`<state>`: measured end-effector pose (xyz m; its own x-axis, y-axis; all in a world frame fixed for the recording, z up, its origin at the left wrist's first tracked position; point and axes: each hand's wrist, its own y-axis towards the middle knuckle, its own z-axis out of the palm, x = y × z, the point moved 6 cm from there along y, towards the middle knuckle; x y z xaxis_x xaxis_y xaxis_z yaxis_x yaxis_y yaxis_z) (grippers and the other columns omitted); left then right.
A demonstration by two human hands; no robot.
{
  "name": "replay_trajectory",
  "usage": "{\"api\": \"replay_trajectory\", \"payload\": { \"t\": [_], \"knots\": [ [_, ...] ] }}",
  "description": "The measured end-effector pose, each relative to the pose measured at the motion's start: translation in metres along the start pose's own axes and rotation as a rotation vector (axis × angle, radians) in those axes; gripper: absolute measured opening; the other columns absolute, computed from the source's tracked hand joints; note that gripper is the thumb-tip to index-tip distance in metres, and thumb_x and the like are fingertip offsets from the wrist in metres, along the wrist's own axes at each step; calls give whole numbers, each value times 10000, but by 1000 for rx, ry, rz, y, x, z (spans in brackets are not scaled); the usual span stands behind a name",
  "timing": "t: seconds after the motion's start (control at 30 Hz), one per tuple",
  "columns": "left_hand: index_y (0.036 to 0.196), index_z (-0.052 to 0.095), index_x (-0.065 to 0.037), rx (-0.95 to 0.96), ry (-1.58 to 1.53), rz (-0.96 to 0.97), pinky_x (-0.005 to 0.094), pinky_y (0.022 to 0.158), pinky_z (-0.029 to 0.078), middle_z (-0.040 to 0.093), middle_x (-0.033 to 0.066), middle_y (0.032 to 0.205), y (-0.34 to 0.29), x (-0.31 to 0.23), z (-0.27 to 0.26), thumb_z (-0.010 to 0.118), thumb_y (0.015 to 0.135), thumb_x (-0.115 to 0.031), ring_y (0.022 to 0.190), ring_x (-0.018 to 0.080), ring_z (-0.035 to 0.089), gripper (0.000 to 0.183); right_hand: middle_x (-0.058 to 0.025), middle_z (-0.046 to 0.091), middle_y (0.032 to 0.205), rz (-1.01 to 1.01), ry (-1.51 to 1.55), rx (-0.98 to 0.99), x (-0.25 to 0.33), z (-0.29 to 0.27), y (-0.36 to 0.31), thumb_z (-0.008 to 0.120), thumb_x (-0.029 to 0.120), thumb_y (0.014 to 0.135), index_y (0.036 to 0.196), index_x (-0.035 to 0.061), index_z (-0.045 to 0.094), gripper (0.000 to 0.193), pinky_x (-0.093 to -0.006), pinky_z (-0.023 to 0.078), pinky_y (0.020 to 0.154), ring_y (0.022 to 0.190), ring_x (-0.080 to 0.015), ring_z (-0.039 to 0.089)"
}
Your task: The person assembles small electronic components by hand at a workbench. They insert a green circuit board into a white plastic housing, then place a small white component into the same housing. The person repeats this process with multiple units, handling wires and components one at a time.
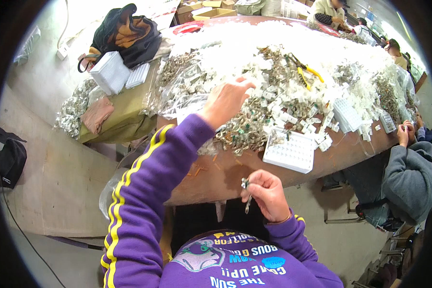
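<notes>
Here the left hand reaches, fingers loosely curled and empty, into the heap of small white plastic pieces on the brown worktop, while the right hand pinches a small silver metal clip.

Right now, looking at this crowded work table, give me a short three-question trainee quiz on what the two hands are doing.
1. True or false: the left hand in the purple sleeve reaches into the heap of small white plastic parts.
2. What does the right hand pinch? A) yellow-handled pliers B) a small metal clip piece C) a black bag
3. Fill in: the white gridded plastic tray lies near the table's ____ edge, beside the pile of metal clips.

Key: 1 true; 2 B; 3 near.
</notes>
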<state>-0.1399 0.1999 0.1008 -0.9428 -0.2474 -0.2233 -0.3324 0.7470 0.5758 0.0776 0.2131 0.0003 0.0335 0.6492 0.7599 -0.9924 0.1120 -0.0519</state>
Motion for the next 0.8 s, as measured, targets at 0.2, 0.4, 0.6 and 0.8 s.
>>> {"api": "replay_trajectory", "payload": {
  "t": [0.2, 0.4, 0.6, 0.8],
  "knots": [
    [1096, 643, -64, 161, 360, 52, 420, 812, 545, 668, 163, 1037, 71, 48, 85, 568, 822, 25, 940, 332, 676, 298, -110, 702, 839, -12, -17, -52, 12, -23, -22, 635, -37, 891, 973, -18, 613, 87, -275, 547, 698, 738, -160, 677],
    [954, 609, -55, 213, 420, 77, 429, 727, 551, 673, 127, 911, 73, 46, 78, 564, 844, -41, 856, 315, 689, 120, -108, 701, 846, -36, -3, -84, 13, -36, -23, 634, -35, 899, 981, -15, 613, 87, -273, 551, 682, 744, -159, 679],
    [1009, 577, -33, -177, -58, -37, 446, 633, 531, 693, 151, 804, 50, 5, 11, 535, 952, -118, 724, 349, 684, 111, -101, 695, 840, -13, -38, -50, 10, -24, -19, 635, -45, 892, 973, -20, 609, 89, -263, 538, 678, 728, -150, 668],
    [1198, 554, -19, 48, -1608, -734, 232, 693, 507, 655, 76, 955, -92, -34, 0, 540, 1018, -191, 783, 110, 611, 250, -101, 687, 823, -57, -5, 21, 15, -3, -5, 628, -53, 886, 961, -22, 607, 83, -265, 536, 677, 711, -153, 662]
  ]
}}
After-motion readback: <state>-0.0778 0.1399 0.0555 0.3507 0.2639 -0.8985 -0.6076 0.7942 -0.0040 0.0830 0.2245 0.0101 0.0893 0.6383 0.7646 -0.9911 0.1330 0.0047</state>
